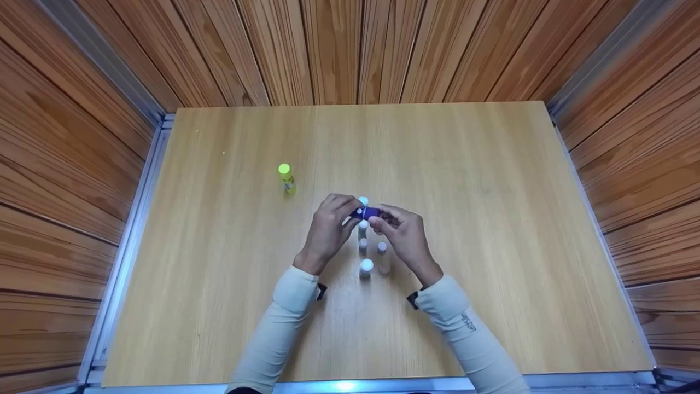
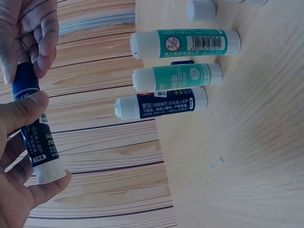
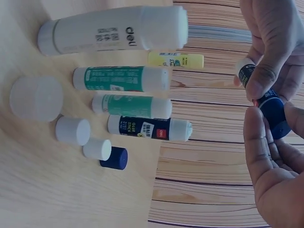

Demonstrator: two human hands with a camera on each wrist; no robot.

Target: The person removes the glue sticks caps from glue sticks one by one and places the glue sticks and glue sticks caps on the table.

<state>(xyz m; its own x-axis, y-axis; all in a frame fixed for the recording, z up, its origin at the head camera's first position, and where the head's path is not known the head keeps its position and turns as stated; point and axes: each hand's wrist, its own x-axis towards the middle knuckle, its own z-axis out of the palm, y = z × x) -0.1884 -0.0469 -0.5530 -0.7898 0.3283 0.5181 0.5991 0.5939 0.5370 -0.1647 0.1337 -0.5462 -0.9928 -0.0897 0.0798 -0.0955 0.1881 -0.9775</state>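
A dark blue glue stick (image 1: 365, 213) with a white base is held level between both hands, above a row of standing glue sticks. My left hand (image 1: 330, 225) grips its printed body, thumb across the label and a finger under the white base (image 2: 50, 171). At the other end, my right hand (image 1: 406, 232) pinches the blue cap (image 3: 275, 118) between thumb and fingers. The cap sits against the body. Below stand an uncapped blue glue stick (image 3: 147, 128), a small green one (image 3: 130, 105), a larger green one (image 3: 114, 78) and a big white one (image 3: 118, 31).
Loose caps stand beside the row: a large white cap (image 3: 35, 97), two smaller white caps, one nearer the middle (image 3: 72, 130), and a blue cap (image 3: 114, 158). A yellow glue stick (image 1: 287, 179) stands farther left on the wooden table (image 1: 492, 219). Wood-panelled walls (image 1: 333, 49) enclose it.
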